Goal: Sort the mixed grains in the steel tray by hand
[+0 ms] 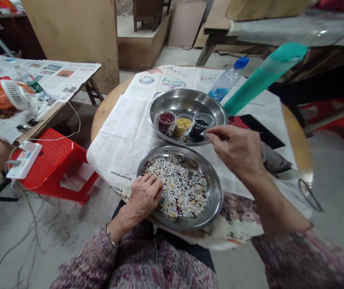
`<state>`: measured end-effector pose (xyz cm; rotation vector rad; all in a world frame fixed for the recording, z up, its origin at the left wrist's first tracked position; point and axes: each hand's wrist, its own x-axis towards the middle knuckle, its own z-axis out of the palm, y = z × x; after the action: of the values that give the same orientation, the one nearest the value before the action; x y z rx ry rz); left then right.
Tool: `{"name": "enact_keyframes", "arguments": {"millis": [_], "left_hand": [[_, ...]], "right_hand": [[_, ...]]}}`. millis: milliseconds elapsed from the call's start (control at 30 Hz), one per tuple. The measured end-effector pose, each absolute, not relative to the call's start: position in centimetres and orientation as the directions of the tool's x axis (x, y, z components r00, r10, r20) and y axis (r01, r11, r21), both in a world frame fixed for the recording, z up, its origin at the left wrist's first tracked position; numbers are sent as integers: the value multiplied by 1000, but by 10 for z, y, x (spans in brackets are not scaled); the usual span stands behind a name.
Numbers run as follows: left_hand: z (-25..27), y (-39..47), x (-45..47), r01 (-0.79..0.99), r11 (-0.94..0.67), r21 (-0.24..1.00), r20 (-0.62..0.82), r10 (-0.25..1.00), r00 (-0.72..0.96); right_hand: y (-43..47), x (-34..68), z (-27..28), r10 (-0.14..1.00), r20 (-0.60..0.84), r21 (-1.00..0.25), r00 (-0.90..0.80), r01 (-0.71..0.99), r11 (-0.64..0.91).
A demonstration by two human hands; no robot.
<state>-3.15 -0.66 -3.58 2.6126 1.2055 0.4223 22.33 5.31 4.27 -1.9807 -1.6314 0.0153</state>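
A steel basin (pixel 219 200) nearest me holds a mixed spread of small white, dark red, yellow and black grains or beads (pixel 184 186). My left hand (pixel 146 192) lies over its left rim, fingers bent together against the grains; the fingertips are hidden. Behind it stands a second steel basin (pixel 187 95) with three clear cups: dark red pieces (pixel 166 117), yellow ones (pixel 183 122) and black ones (pixel 201 123). Over that basin's right front rim, beside the black cup, my right hand (pixel 235 148) is pinched closed. Whatever sits between its fingertips is too small to name.
Newspaper (pixel 117 132) covers the round table. Behind the far basin are a blue-capped bottle (pixel 228 82) and a long green tube (pixel 265 78). A dark flat device (pixel 262 130) and glasses (pixel 310 195) lie right. A red stool (pixel 54 164) carries a power strip (pixel 24 160) at left.
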Motion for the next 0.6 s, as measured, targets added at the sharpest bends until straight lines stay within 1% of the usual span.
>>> {"name": "enact_keyframes", "arguments": {"millis": [100,200,300,367,467,533,600], "left_hand": [[-37,-7,-32,701,-633,328,172,770,615],[-39,-7,-32,693,-646,320,192,761,620],[-41,-8,-31,685,-657,315,212,752,624],[-41,-9,-31,691,-654,310,220,756,616],[-42,-10,-30,696,-649,309,224,761,609],[-42,-10,-30,693,-649,314,225,760,609],[-42,-10,-30,693,-649,313,229,760,608]], "right_hand": [[97,235,60,918,217,-311,333,915,-258],[129,239,63,945,75,-240,317,926,-292],[149,240,57,952,-29,-139,304,942,-305],[157,240,53,948,-78,-78,310,946,-316],[163,241,49,939,-149,-33,311,947,-320],[163,241,49,934,-168,-16,315,947,-322],[162,240,49,930,-155,-2,333,941,-338]]}}
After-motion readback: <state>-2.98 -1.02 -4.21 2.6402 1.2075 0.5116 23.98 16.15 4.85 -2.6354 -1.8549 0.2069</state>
